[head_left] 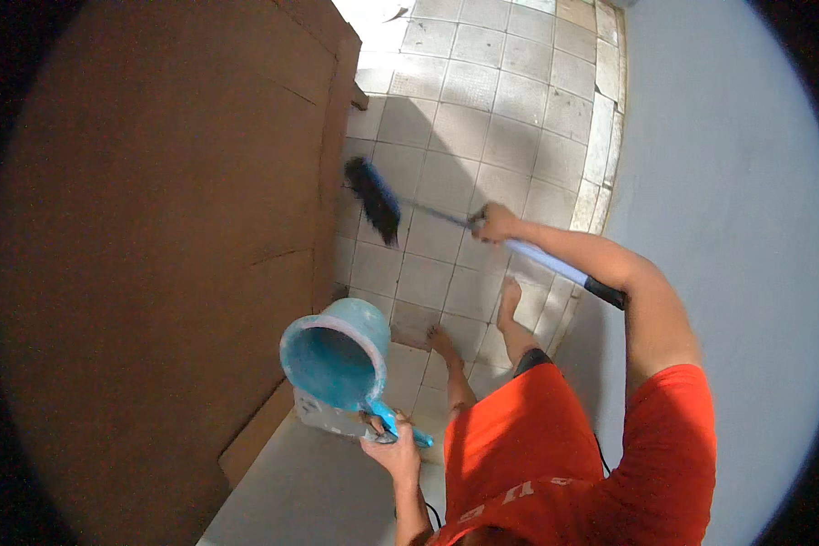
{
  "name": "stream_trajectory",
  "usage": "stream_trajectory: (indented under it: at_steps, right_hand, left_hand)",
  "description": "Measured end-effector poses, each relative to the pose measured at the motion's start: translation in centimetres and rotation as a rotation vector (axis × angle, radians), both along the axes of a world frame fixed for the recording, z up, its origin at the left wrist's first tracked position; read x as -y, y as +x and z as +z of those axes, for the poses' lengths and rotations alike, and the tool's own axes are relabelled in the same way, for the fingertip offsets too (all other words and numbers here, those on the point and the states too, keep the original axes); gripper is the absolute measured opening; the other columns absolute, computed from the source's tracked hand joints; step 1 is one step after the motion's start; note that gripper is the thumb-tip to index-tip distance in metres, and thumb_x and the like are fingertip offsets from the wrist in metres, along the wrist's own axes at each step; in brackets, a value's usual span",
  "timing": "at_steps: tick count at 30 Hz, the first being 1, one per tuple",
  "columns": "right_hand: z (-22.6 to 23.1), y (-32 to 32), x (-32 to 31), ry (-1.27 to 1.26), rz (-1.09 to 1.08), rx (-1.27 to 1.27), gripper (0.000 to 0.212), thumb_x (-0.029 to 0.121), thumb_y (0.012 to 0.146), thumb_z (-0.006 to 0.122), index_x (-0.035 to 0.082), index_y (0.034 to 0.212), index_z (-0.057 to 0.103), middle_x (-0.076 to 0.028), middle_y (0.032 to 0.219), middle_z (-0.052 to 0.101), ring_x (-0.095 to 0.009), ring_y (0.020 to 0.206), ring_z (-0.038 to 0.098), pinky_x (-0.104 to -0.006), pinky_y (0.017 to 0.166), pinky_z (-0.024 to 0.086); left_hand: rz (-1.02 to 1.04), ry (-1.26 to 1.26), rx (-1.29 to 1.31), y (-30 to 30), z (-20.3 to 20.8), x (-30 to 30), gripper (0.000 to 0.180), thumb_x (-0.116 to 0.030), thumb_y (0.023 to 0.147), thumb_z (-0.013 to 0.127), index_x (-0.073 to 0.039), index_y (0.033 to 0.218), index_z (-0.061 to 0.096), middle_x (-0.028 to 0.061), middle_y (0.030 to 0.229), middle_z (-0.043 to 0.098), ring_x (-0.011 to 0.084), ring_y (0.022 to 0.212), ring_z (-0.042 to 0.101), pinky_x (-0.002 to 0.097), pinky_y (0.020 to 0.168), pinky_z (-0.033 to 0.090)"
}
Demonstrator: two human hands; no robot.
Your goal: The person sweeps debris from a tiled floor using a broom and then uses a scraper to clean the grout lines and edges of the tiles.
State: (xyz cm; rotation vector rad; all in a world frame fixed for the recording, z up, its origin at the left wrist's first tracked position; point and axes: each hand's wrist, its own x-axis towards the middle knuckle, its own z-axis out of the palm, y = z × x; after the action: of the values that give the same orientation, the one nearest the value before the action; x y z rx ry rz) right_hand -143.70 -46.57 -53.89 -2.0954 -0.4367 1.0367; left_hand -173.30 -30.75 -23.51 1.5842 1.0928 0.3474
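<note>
My left hand point(393, 449), low in the view, is closed round the bright blue handle of a light blue water dipper point(359, 323). The dipper is tipped on its side, so its round mouth and inner wall show. Farther ahead and to the right, my right hand point(494, 223) is closed round the pole of a broom point(555, 262). Its dark blue and black bristle head points away to the left, beside the brown wooden panel. The pole's pale lavender part and black end run back along my right forearm. I cannot tell whether the bristles touch the floor.
A large brown wooden panel point(173, 182) stands along the left, a grey wall point(719, 182) along the right. Square floor tiles point(510, 141) run between them, partly sunlit. My bare feet point(510, 296) are on the tiles. A pale ledge point(291, 487) lies below the dipper.
</note>
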Motion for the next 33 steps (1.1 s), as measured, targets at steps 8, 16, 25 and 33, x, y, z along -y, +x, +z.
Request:
stream_trajectory:
  at_steps: [8, 16, 25, 33]
  right_hand:
    - [8.7, 13.0, -0.6, -0.032, -0.301, 0.437, 0.018, 0.016, 0.07, 0.06, 0.0, 0.078, 0.062, -0.012, 0.056, 0.058, -0.023, 0.047, 0.058, -0.0345, 0.046, 0.047]
    - [13.5, -18.0, 7.7, 0.092, -0.036, -0.326, 0.016, 0.016, 0.066, 0.063, 0.002, 0.073, 0.059, -0.009, 0.065, 0.058, -0.025, 0.068, 0.059, -0.0349, 0.068, 0.046]
    - [11.1, -15.1, 16.3, -0.378, 0.514, 0.203, 0.012, 0.011, 0.063, 0.059, 0.003, 0.072, 0.061, -0.012, 0.059, 0.055, -0.033, 0.057, 0.055, -0.0427, 0.055, 0.046]
    - [15.4, -2.6, 14.1, -0.5, 0.166, 0.451, 0.012, 0.005, 0.067, 0.054, -0.003, 0.075, 0.059, -0.023, 0.079, 0.059, -0.039, 0.078, 0.058, -0.0447, 0.067, 0.048]
  left_hand:
    - [-0.054, 0.053, -0.038, 1.1, 2.1, 0.7, 0.027, 0.006, 0.074, 0.056, -0.005, 0.084, 0.034, 0.0005, 0.072, 0.038, 0.0095, 0.066, 0.046, 0.0232, 0.059, 0.041]
    - [-0.057, -0.018, -0.023, 1.5, 2.5, 0.6, 0.034, 0.005, 0.074, 0.056, 0.001, 0.101, 0.036, 0.0036, 0.077, 0.043, 0.0106, 0.067, 0.047, 0.0243, 0.059, 0.042]
    - [-0.146, -0.001, -0.064, 1.0, 2.0, -0.5, 0.025, -0.005, 0.075, 0.059, 0.001, 0.086, 0.037, 0.0019, 0.073, 0.041, 0.01, 0.068, 0.043, 0.0243, 0.06, 0.039]
    - [-0.233, 0.009, -0.011, 1.2, 0.3, -2.2, 0.028, -0.005, 0.073, 0.06, 0.001, 0.09, 0.038, 0.0041, 0.079, 0.044, 0.011, 0.072, 0.046, 0.0255, 0.065, 0.041]
